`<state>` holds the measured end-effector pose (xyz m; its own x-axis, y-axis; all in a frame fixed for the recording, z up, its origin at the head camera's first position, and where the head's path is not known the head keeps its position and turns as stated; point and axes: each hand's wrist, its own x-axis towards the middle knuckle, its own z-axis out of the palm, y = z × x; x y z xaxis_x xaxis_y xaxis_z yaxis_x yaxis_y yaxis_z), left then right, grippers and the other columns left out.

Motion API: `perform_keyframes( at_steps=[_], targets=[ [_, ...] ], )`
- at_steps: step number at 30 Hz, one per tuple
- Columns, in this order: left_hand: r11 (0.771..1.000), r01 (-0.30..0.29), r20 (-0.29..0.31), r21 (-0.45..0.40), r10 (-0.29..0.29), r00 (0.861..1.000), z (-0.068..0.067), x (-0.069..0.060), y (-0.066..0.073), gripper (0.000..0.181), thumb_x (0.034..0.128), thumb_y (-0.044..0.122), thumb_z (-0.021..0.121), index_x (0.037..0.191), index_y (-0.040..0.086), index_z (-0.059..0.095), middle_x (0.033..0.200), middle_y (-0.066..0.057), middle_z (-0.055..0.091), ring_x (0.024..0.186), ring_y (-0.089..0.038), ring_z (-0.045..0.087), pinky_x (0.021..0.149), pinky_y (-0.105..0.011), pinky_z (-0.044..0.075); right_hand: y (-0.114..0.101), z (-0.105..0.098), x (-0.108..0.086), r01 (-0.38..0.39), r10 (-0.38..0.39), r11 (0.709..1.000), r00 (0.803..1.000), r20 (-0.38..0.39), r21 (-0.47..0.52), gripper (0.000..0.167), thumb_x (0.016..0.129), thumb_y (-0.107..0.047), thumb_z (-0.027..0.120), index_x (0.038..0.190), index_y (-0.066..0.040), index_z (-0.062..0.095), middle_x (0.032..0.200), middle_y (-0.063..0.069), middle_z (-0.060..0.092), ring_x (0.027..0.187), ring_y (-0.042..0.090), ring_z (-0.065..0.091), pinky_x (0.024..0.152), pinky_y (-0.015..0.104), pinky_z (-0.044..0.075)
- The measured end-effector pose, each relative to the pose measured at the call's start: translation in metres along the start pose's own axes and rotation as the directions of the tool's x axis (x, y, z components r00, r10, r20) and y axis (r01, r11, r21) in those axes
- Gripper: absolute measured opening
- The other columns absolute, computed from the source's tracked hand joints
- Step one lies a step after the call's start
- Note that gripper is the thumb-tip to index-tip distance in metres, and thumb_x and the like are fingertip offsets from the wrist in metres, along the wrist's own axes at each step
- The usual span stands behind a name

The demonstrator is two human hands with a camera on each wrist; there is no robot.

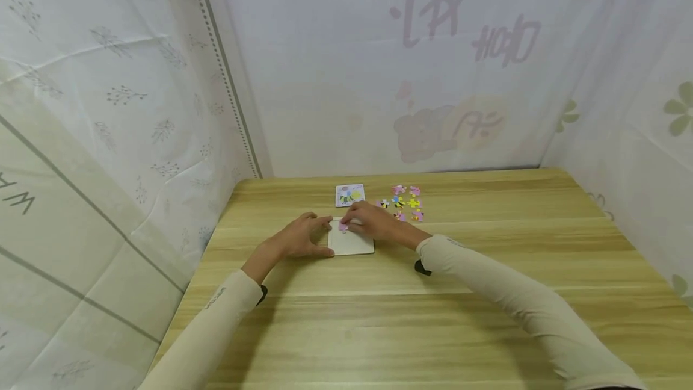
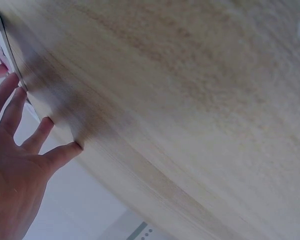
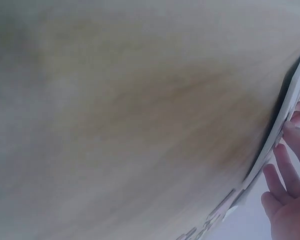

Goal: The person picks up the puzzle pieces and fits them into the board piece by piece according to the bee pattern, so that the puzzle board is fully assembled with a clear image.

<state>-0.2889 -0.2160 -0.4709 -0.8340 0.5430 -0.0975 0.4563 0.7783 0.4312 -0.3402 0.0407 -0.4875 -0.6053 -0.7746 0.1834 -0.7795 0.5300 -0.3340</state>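
Observation:
A white square puzzle tray [image 1: 354,247] lies flat on the wooden table. My left hand [image 1: 296,237] spreads its fingers along the tray's left side, with thumb and forefinger touching that edge. In the left wrist view the same hand [image 2: 17,165] has fairly straight fingers. At the tray's upper left, my right hand [image 1: 375,221] pinches a pink puzzle piece [image 1: 343,228] against its surface. The right wrist view shows this hand [image 3: 290,200] over the tray [image 3: 284,112], seen edge-on; its fingertips partly hide the piece.
Behind the tray lies a picture card [image 1: 350,196] with a bee on it. Several loose pink, yellow and blue puzzle pieces [image 1: 414,203] are spread to its right, partly behind my right hand. Patterned cloth [image 1: 325,107] hangs along the table's back and sides.

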Motion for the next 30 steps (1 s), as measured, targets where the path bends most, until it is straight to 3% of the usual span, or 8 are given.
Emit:
perform_keyframes(
  at_steps=[10, 18, 26, 30],
  targets=[
    [1.000, 0.012, 0.003, -0.021, -0.012, 1.000, 0.000, -0.002, 0.002, 0.091, 0.0865, 0.053, 0.082, 0.158, 0.012, 0.043, 0.142, -0.001, 0.060, 0.144, -0.033, 0.041, 0.116, -0.057, 0.038, -0.007, 0.000, 0.005, -0.056, 0.055, 0.998, 0.998, 0.032, 0.023, 0.023, 0.103, -0.019, 0.067, 0.124, -0.013, 0.077, 0.115, 0.005, 0.067, 0.103, 0.018, 0.061, 0.083, 0.032, 0.054],
    [1.000, 0.002, 0.002, -0.008, -0.002, 1.000, 0.001, -0.002, 0.001, 0.088, 0.0861, 0.055, 0.081, 0.157, 0.015, 0.047, 0.153, -0.016, 0.049, 0.144, -0.040, 0.040, 0.112, -0.062, 0.040, -0.009, 0.004, 0.010, -0.050, 0.049, 0.998, 0.999, 0.021, 0.032, 0.024, 0.104, -0.018, 0.067, 0.125, -0.012, 0.077, 0.115, 0.004, 0.068, 0.104, 0.018, 0.060, 0.084, 0.034, 0.054],
    [0.999, -0.047, 0.004, 0.008, 0.047, 0.999, 0.000, 0.000, 0.000, 0.076, 0.0894, 0.052, 0.079, 0.150, 0.013, 0.056, 0.158, -0.010, 0.048, 0.146, -0.042, 0.037, 0.113, -0.063, 0.038, -0.009, 0.004, 0.012, -0.065, 0.064, 0.997, 0.998, 0.026, 0.038, 0.024, 0.104, -0.018, 0.066, 0.126, -0.012, 0.076, 0.118, 0.003, 0.069, 0.107, 0.018, 0.060, 0.089, 0.035, 0.054],
    [0.999, -0.041, 0.011, 0.002, 0.041, 0.999, -0.001, -0.002, 0.000, 0.073, 0.0893, 0.052, 0.079, 0.149, 0.015, 0.057, 0.160, -0.008, 0.046, 0.148, -0.042, 0.035, 0.114, -0.064, 0.036, -0.007, 0.000, 0.010, -0.067, 0.066, 0.997, 0.997, 0.030, 0.045, 0.024, 0.104, -0.018, 0.066, 0.125, -0.012, 0.076, 0.121, 0.004, 0.069, 0.111, 0.019, 0.061, 0.092, 0.037, 0.054]
  ],
)
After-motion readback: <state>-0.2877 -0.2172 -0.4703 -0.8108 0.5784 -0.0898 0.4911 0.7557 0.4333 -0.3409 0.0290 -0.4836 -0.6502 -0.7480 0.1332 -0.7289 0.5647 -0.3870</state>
